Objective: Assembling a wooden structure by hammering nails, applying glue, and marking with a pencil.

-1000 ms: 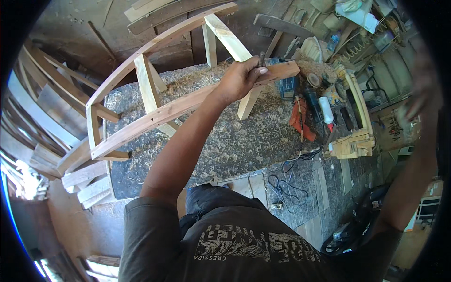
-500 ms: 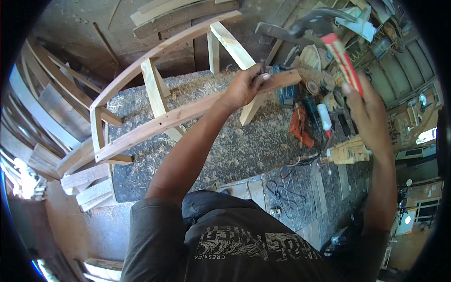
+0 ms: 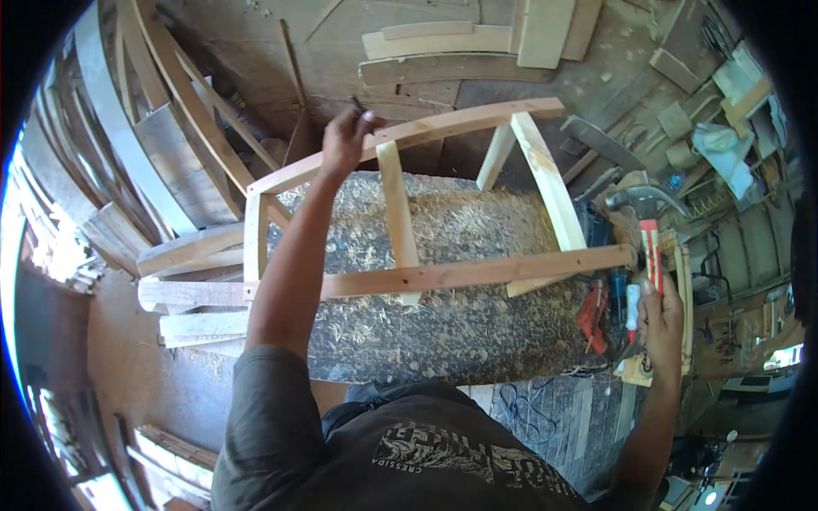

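Observation:
A wooden frame with two long curved rails and several pale crosspieces lies over the workbench. At its far rail, left of the middle, my left hand is closed with fingers pinched together. A small dark tip shows above those fingers; I cannot tell what it is. My right hand grips the red and white handle of a claw hammer, its metal head upward, just past the right end of the near rail. Small dark holes dot the near rail.
Wood shavings cover the speckled workbench. By its right end lie an orange-red cloth, a white bottle and power tools. Curved boards lean at left; planks lie beyond the bench. A cable trails on the floor.
My left hand has left the near rail and reached the far one. My right hand has lowered the hammer. The whole view has shifted, so the frame appears farther right and lower.

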